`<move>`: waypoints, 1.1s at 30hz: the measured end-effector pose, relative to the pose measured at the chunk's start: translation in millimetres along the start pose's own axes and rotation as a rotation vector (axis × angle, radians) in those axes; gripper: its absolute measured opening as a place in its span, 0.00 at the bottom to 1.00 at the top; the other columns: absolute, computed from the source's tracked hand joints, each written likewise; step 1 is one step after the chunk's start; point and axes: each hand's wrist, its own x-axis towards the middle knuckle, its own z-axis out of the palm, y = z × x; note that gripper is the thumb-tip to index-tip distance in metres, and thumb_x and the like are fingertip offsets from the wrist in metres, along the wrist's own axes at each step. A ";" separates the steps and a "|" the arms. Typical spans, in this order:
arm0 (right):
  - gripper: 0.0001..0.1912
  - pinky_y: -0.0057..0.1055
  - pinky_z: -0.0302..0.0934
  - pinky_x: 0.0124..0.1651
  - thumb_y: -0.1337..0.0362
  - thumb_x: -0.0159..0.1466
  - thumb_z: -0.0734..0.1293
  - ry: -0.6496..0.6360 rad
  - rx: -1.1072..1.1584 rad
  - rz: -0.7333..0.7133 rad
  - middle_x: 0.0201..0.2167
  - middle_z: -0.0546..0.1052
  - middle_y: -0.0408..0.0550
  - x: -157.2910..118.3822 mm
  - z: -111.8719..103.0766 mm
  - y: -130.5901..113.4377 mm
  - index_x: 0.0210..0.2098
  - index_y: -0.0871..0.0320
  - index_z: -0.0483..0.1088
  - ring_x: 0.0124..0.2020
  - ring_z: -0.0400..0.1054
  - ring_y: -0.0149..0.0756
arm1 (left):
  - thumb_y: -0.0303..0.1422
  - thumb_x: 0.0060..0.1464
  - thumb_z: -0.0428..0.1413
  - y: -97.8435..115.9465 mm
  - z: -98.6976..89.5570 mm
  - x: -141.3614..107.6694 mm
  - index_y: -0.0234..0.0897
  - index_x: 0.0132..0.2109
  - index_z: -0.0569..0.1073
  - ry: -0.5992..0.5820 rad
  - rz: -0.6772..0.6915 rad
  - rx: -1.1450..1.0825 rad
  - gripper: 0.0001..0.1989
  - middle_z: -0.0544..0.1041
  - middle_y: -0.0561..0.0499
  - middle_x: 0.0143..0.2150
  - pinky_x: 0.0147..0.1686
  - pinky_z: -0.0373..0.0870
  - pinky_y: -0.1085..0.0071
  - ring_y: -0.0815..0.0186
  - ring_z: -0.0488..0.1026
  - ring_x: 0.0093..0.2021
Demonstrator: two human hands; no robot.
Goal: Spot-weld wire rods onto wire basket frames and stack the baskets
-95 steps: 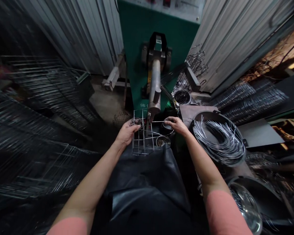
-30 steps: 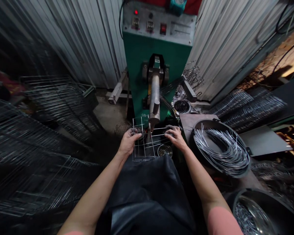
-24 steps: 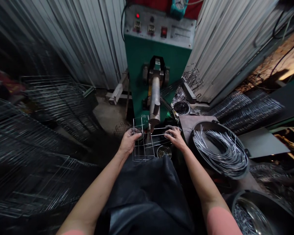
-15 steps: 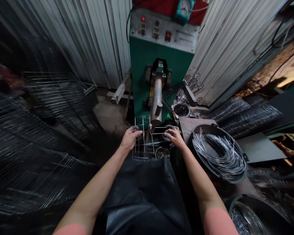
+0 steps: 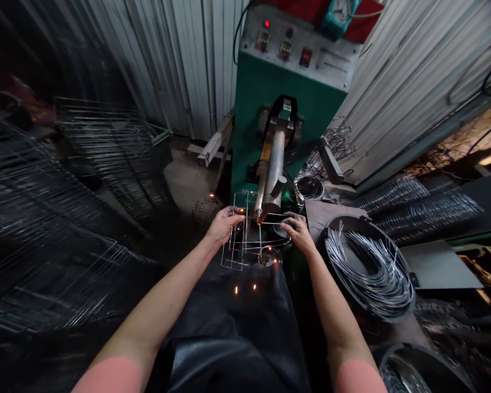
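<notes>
Silvery wire frame [image 5: 246, 240], slender and boxy, pinched by left hand [image 5: 224, 225].

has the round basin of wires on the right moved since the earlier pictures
No, not visibly: the basin still overlaps the same part of the brown tabletop. Both appear lower than at first because the camera view shifted.

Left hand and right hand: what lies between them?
Head view: part of the wire frame and the spot-welder electrode, orange glow at its tip.
</notes>
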 end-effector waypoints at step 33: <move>0.13 0.46 0.55 0.54 0.62 0.66 0.56 -0.310 -0.086 -0.279 0.40 0.76 0.52 -267.6 44.2 -62.3 0.42 0.54 0.71 0.49 0.66 0.40 | 0.28 0.60 0.45 12.8 -73.0 -210.2 0.32 0.29 0.68 0.178 -0.508 -0.363 0.12 0.57 0.59 0.16 0.31 0.74 0.70 0.75 0.58 0.15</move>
